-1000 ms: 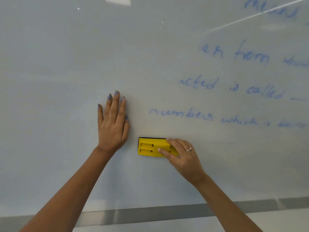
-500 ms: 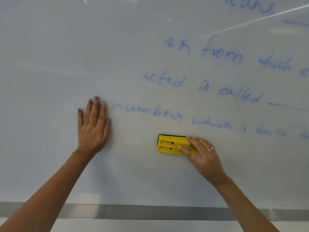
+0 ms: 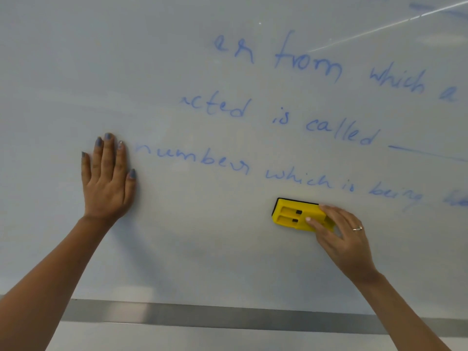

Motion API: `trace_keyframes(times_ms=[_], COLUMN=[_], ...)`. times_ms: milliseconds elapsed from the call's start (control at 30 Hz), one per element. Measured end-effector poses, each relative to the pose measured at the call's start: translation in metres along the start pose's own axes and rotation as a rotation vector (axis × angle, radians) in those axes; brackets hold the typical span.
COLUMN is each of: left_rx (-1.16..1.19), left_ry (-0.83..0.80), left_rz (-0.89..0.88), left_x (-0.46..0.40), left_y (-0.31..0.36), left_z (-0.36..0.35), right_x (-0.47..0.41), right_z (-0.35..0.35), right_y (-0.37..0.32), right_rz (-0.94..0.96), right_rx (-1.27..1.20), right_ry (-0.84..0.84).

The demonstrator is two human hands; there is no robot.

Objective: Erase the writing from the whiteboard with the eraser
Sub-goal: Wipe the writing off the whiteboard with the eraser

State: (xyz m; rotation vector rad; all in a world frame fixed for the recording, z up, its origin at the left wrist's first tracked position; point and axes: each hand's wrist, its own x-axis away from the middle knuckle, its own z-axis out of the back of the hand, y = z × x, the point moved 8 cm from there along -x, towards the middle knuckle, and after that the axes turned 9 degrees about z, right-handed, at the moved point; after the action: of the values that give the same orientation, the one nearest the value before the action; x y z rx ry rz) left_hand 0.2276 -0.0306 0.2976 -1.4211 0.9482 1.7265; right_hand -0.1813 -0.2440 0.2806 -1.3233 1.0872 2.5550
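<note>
A whiteboard [image 3: 192, 252] fills the view. Blue handwriting [image 3: 311, 127] runs in three lines across its middle and right, the lowest line starting with "number". My right hand [image 3: 344, 239] grips a yellow eraser [image 3: 293, 215] with a dark pad, pressed flat on the board just below the words "which is". My left hand [image 3: 109, 178] lies flat on the board with fingers together, its fingertips just left of "number". The board left of and below the writing is wiped, with faint smears.
A grey metal frame strip [image 3: 228, 317] runs along the whiteboard's bottom edge, with a pale wall below it. Light reflections streak the board's top right corner.
My right hand has slid the eraser to the right along the board, under the lowest line. The view has shifted right, so the writing and my left hand sit further left.
</note>
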Motion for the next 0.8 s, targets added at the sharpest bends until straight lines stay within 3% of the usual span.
trace_keyframes(times_ms=[467, 800], left_rx=[-0.009, -0.014], left_ry=[0.0, -0.007], left_rz=[0.019, 0.035], left_x=[0.0, -0.001], left_y=[0.002, 0.001], left_z=[0.002, 0.002], right_x=[-0.108, -0.079], right_z=[-0.056, -0.044], right_y=[-0.122, -0.093], right_rz=[0.119, 0.086], right_rx=[-0.209, -0.163], right_ry=[0.114, 0.108])
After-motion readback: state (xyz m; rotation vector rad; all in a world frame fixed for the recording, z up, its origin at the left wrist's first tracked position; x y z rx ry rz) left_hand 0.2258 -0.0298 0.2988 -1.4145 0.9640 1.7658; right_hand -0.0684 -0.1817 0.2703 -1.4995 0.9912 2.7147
